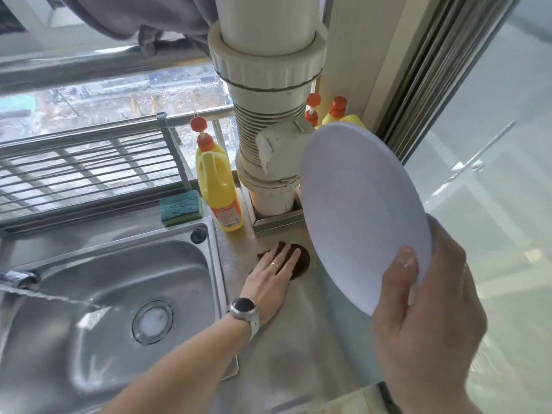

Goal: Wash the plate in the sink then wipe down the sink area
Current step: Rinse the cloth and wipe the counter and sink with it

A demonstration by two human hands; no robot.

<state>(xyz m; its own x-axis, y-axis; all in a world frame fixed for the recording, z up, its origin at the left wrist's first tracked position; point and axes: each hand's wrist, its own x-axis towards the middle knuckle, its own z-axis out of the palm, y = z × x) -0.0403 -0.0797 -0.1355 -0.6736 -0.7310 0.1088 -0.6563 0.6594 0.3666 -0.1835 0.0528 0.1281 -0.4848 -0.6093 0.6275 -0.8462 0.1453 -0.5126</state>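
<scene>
Above the counter (298,339), plate (363,216) tilted, face leftward.

No text, brand, number or sign can be read here. The only printed surface is an orange label on the front of the yellow detergent bottle (219,186) that stands beside the sink; its print is too small and blurred to make out. The dark face of the wristwatch (243,304) shows no digits that can be told.
</scene>
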